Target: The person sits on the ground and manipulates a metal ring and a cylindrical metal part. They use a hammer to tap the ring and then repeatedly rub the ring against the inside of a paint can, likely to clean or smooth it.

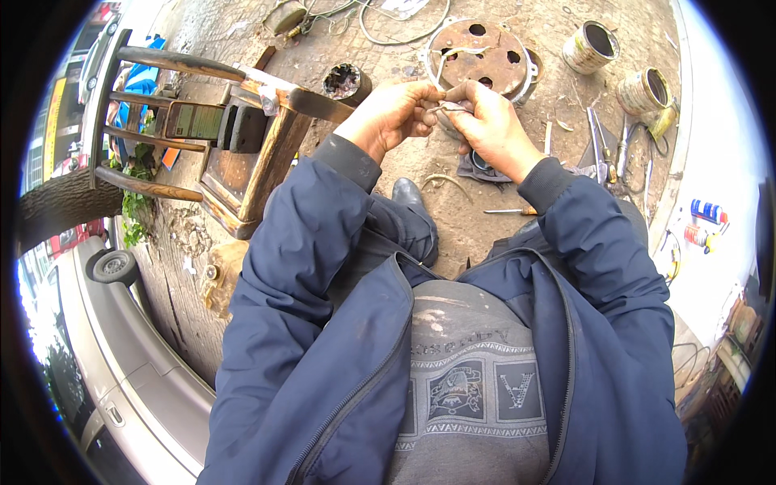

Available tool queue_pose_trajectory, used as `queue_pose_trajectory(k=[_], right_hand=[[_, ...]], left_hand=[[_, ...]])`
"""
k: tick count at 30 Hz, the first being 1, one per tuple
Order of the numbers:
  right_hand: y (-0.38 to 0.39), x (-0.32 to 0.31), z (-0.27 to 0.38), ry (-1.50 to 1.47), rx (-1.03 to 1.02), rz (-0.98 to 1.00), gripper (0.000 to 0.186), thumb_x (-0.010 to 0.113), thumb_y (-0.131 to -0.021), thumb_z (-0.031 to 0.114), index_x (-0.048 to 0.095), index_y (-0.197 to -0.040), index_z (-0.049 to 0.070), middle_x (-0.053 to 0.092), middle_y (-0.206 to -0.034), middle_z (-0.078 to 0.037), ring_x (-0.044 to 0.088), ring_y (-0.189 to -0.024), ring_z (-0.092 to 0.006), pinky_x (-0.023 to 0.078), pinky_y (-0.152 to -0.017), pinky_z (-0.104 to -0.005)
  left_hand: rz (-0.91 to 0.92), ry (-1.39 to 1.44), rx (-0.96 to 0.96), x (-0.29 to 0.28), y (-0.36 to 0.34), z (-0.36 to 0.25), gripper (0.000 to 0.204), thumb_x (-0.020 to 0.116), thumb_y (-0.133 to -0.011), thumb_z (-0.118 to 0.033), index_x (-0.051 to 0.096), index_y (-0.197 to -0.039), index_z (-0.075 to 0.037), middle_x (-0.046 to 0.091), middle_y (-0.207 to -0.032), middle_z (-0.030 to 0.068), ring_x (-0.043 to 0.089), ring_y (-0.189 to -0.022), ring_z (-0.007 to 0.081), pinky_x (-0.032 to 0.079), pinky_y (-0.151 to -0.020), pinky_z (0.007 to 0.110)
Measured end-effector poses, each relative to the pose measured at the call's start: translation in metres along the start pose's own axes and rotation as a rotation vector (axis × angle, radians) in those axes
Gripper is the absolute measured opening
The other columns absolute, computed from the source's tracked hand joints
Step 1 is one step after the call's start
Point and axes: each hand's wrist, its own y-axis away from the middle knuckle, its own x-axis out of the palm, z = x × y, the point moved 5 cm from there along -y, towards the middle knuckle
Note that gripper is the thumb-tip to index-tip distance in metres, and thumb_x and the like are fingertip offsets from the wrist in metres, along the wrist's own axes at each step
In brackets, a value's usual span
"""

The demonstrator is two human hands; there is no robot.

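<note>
In front of me, my left hand (392, 121) and my right hand (491, 129) meet with bent fingers pressed together. Between their fingertips they pinch a thin pale strip (443, 107); its exact kind is too small to make out. Just beyond the hands lies a round rusty metal cover (493, 61) with several dark holes and a lighter rim. Another pale, curled strip (465, 51) shows over that cover. A dark cloth (485, 171) with a round black item on it lies on the ground below my right hand, partly hidden by it.
A worn wooden chair (259, 162) stands at left, beside a dark can (347, 83). Two rusty tins (592, 47) and several hand tools (602, 145) are at right. A screwdriver (511, 212) lies near my feet. A parked car (141, 364) is at lower left.
</note>
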Motion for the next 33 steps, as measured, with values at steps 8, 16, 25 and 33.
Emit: queue_pose_trajectory(k=[8, 16, 25, 33], right_hand=[[0.003, -0.003, 0.0, 0.198, -0.198, -0.114, 0.033, 0.071, -0.1, 0.024, 0.069, -0.123, -0.001, 0.076, -0.1, -0.026, 0.077, -0.095, -0.0379, 0.059, -0.084, -0.0442], [-0.006, -0.005, -0.01, -0.11, 0.063, 0.039, 0.039, 0.065, -0.102, 0.023, 0.071, -0.128, -0.006, 0.077, -0.089, -0.014, 0.075, -0.068, -0.0201, 0.062, -0.062, -0.0327], [-0.007, -0.007, -0.009, -0.188, 0.056, 0.022, 0.042, 0.069, -0.104, 0.031, 0.071, -0.125, -0.005, 0.062, -0.071, -0.001, 0.06, -0.053, -0.0089, 0.053, -0.051, -0.0269], [-0.014, -0.005, -0.017, -0.245, 0.106, 0.027, 0.041, 0.072, -0.104, 0.032, 0.071, -0.118, -0.007, 0.065, -0.073, -0.004, 0.059, -0.053, -0.0091, 0.049, -0.049, -0.0274]], left_hand=[[-0.112, -0.236, 0.192, 0.019, 0.023, -0.005, 0.017, 0.07, -0.101, -0.014, 0.07, -0.11, 0.0, 0.073, -0.094, 0.0063, 0.068, -0.066, 0.0105, 0.055, -0.054, 0.024], [-0.289, -0.217, 0.347, 0.01, 0.03, 0.007, 0.022, 0.068, -0.106, -0.012, 0.067, -0.116, 0.008, 0.073, -0.102, 0.0115, 0.074, -0.084, 0.0174, 0.066, -0.065, 0.029], [-0.279, -0.702, 0.71, 0.022, 0.039, -0.003, 0.022, 0.073, -0.104, -0.016, 0.072, -0.114, 0.003, 0.077, -0.093, 0.0102, 0.074, -0.085, 0.0146, 0.06, -0.072, 0.032], [-0.246, -0.751, 0.679, 0.026, 0.035, 0.003, 0.017, 0.066, -0.108, -0.01, 0.068, -0.117, 0.004, 0.078, -0.097, 0.0098, 0.077, -0.086, 0.0143, 0.063, -0.071, 0.027]])
